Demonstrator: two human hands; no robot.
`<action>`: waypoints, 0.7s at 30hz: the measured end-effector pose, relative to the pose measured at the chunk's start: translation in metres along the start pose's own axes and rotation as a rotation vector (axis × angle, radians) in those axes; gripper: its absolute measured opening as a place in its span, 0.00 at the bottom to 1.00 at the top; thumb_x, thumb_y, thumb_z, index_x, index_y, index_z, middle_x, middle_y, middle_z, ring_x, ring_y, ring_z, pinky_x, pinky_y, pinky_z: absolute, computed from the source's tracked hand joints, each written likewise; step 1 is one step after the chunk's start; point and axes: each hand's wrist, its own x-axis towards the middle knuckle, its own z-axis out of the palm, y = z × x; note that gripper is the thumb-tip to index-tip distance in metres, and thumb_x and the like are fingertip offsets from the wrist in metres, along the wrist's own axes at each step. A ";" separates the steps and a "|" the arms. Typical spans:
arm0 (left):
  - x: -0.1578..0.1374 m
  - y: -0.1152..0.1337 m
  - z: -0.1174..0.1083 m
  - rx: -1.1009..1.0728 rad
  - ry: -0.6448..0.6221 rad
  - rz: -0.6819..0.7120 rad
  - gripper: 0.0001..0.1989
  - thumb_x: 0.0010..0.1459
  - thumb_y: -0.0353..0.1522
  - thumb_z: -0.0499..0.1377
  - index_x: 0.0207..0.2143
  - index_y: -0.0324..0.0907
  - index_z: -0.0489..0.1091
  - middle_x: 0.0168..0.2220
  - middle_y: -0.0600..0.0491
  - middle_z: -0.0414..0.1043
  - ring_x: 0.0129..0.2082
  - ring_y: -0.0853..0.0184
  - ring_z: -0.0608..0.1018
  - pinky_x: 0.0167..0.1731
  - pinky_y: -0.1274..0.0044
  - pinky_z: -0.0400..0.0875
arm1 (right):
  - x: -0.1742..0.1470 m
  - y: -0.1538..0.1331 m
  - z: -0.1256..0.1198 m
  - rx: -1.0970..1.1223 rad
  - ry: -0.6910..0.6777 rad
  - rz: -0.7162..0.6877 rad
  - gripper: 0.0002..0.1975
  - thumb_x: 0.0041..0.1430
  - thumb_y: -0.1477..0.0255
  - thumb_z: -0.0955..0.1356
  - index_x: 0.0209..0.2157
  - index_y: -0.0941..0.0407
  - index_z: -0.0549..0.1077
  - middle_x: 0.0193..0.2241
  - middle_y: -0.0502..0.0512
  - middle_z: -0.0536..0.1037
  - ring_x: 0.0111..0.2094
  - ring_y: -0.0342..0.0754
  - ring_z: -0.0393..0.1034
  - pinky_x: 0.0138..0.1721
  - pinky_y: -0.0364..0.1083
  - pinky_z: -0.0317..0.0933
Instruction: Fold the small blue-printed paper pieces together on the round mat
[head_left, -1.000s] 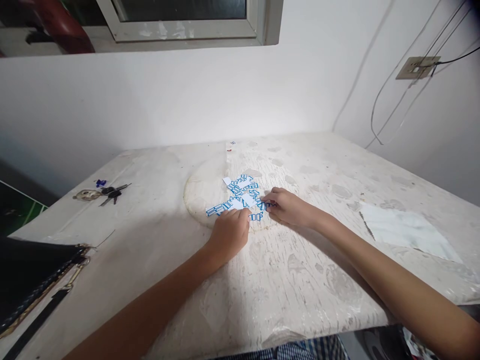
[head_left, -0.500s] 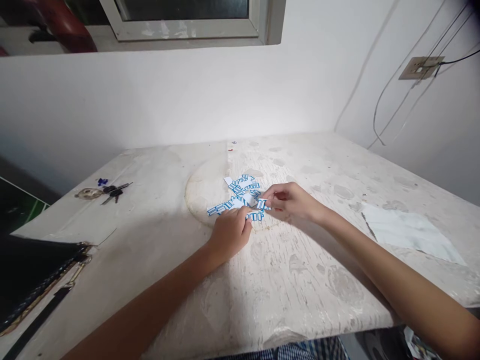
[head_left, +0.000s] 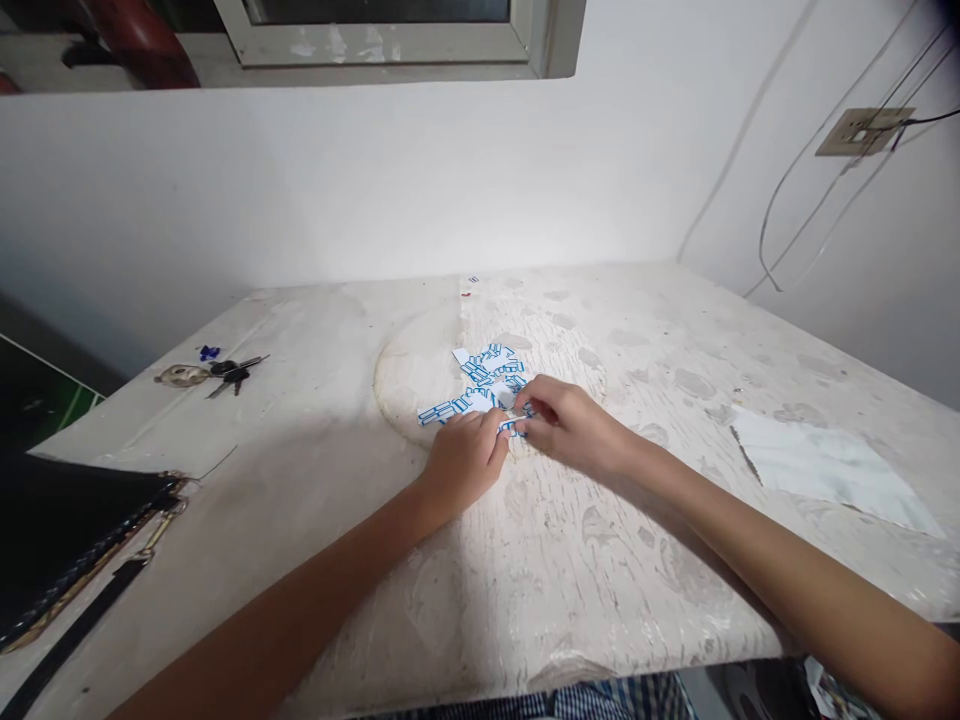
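Observation:
A paper cut-out (head_left: 480, 398) printed with blue-outlined shapes lies mid-table, curling at the top and spreading out to the left. My left hand (head_left: 466, 455) rests at its lower edge, thumb and index finger closed on a narrow folded paper strip (head_left: 513, 424). From the right, my right hand (head_left: 574, 420) pinches the strip's other side between thumb and fingertips. The fingers hide part of the strip and of the cut-out beneath.
Keys (head_left: 231, 374) with a metal fob and a small blue piece (head_left: 209, 353) lie at the left. A black zipped pouch (head_left: 82, 535) covers the near left corner. A pale cloth or sheet (head_left: 829, 465) lies at the right. Tiny paper scraps (head_left: 473, 280) sit near the wall.
My right hand has moved slightly down and left, closer to my left hand. The small paper piece it held has tilted and now shows as a thin strip between both hands.

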 end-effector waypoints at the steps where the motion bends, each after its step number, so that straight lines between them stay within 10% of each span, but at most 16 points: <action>1: 0.000 -0.001 0.000 -0.005 0.005 0.004 0.08 0.58 0.30 0.46 0.34 0.40 0.64 0.28 0.52 0.70 0.30 0.66 0.72 0.29 0.75 0.61 | 0.001 0.003 -0.002 -0.020 0.030 0.026 0.08 0.55 0.73 0.62 0.36 0.57 0.69 0.29 0.52 0.68 0.26 0.42 0.60 0.28 0.43 0.56; 8: -0.003 -0.002 0.003 0.001 0.019 0.013 0.09 0.59 0.31 0.45 0.35 0.39 0.64 0.29 0.51 0.70 0.32 0.65 0.72 0.32 0.74 0.63 | 0.006 0.024 0.005 -0.220 -0.035 -0.129 0.16 0.56 0.75 0.59 0.46 0.59 0.68 0.42 0.61 0.70 0.44 0.53 0.62 0.46 0.52 0.57; 21: -0.011 0.002 0.001 0.065 -0.010 -0.005 0.09 0.59 0.32 0.45 0.36 0.40 0.62 0.28 0.52 0.69 0.32 0.65 0.72 0.33 0.73 0.63 | 0.003 0.030 0.025 -0.057 0.068 0.032 0.22 0.48 0.79 0.60 0.47 0.56 0.64 0.37 0.56 0.70 0.38 0.51 0.66 0.38 0.48 0.62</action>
